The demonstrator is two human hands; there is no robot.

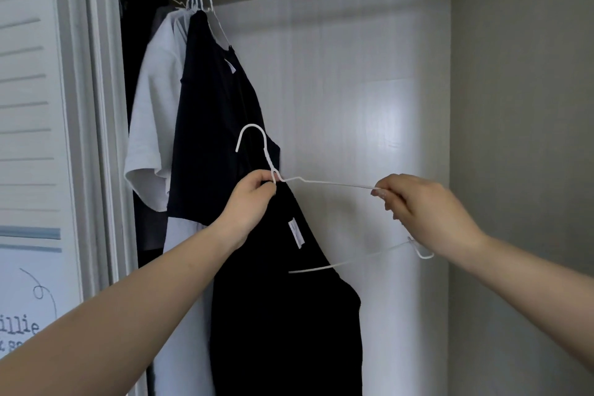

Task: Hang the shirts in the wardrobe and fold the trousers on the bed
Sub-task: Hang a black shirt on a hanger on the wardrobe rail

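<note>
Left grip [254, 199] pinching hanger [324, 182] neck; right grip [418, 202] pinching its arm; black shirt [283, 299] hanging below left grip.

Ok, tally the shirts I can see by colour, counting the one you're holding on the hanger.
Black shirts: 2, one hanging on the rail and one on the white hanger held by the left hand and right hand.
White shirts: 1, on the rail.
Total: 3 plainly visible; darker garments behind are unclear.
</note>
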